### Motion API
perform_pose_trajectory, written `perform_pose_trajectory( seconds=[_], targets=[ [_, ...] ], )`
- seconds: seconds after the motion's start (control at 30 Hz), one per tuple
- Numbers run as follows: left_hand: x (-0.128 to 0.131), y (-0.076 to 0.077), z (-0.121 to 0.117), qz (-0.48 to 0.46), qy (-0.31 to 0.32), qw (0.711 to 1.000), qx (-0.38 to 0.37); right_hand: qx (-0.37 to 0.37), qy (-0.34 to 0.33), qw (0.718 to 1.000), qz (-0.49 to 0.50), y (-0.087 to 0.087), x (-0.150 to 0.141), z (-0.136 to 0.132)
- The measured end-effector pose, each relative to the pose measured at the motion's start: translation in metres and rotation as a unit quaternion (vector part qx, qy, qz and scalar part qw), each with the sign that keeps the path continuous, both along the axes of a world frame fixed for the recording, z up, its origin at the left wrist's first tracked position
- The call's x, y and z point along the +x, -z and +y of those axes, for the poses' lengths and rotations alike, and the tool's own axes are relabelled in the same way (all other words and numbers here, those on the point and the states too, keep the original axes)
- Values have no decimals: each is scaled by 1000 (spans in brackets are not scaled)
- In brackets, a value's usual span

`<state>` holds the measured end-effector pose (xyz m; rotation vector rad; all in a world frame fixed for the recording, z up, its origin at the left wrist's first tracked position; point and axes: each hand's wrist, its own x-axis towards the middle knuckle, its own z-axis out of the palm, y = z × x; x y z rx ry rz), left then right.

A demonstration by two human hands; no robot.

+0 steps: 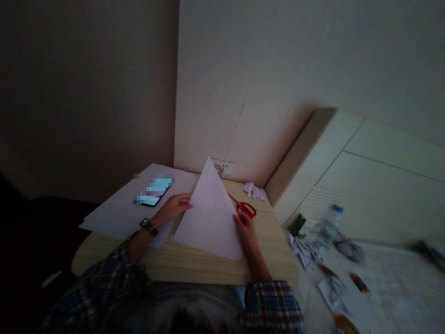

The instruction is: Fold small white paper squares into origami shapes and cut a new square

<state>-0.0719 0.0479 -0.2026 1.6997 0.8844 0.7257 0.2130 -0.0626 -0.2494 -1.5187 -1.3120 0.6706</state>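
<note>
A white sheet of paper [212, 218], shaped to a tall point like a triangle, is held between my two hands, its tip raised toward the wall. My left hand [178, 207] pinches its left edge, with a watch on that wrist. Along the lower right edge, my right hand [246, 228] grips it between thumb and fingers. Just beyond the right hand lie scissors [246, 210] with red handles, their blades partly behind the paper. A phone [156, 192] with a lit screen rests on a stack of white paper [116, 211], left of the held sheet.
Small folded paper pieces [254, 191] sit at the back right of the wooden table [274, 250]. Behind is a wall socket [225, 165]. On the bed at right are a plastic bottle [328, 227], more folded paper [304, 250] and other loose items, beside a pale headboard [347, 185].
</note>
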Motion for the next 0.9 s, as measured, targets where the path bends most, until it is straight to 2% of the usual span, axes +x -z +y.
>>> perform_pose_trajectory(
  seconds=[0.2,0.47,0.73,0.9],
  targets=[
    [-6,5,-5,16,-73,997,25,-4,9,1000,-3,-4,-3,-8],
    [-3,5,-12,58,-63,995,55,-6,51,998,-33,-13,-3,-12],
    [-4,8,-8,60,-104,991,55,-43,29,998,-47,-15,-11,-13],
    [-5,10,-4,49,-131,989,53,-38,32,997,-58,-18,-11,-14]
  ],
)
